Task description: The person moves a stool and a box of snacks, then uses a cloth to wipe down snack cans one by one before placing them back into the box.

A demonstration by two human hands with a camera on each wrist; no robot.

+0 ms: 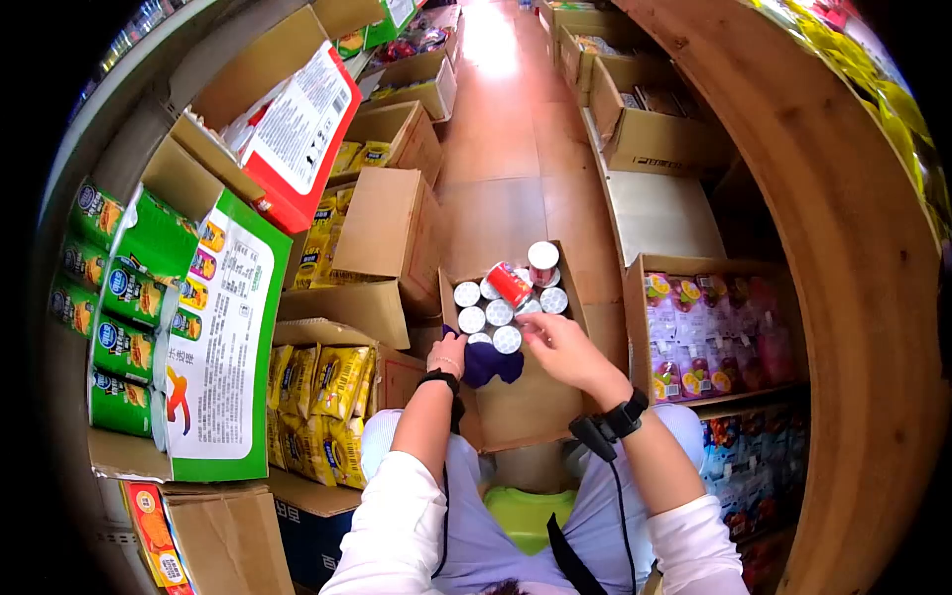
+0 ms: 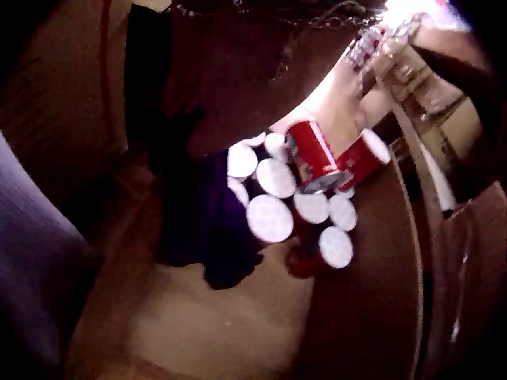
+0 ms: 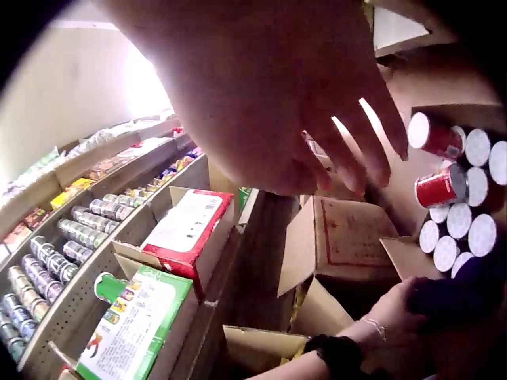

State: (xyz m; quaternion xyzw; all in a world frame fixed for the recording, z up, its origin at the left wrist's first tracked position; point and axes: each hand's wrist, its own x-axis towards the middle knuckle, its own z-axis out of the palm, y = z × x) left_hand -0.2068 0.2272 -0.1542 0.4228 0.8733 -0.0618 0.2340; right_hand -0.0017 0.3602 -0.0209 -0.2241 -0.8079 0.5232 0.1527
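Note:
In the head view, an open cardboard box (image 1: 531,402) holds several cans with white lids (image 1: 499,312). A red can (image 1: 509,285) lies on its side on top of them, and another can (image 1: 542,260) leans at the far end. My left hand (image 1: 448,354) grips a dark purple cloth (image 1: 493,365) at the box's left side; its fingertips are partly hidden by the cloth. Over the right part of the box, beside the nearest lids, is my right hand (image 1: 560,349). The right wrist view shows this hand's fingers (image 3: 348,154) loosely extended, with nothing held.
Cartons of yellow packets (image 1: 322,397) line the left side, below green cans (image 1: 124,347) on a shelf. At right stands a carton of drink pouches (image 1: 706,332) on a low shelf. The tiled aisle floor (image 1: 491,159) runs ahead. A green stool (image 1: 526,516) shows between the person's legs.

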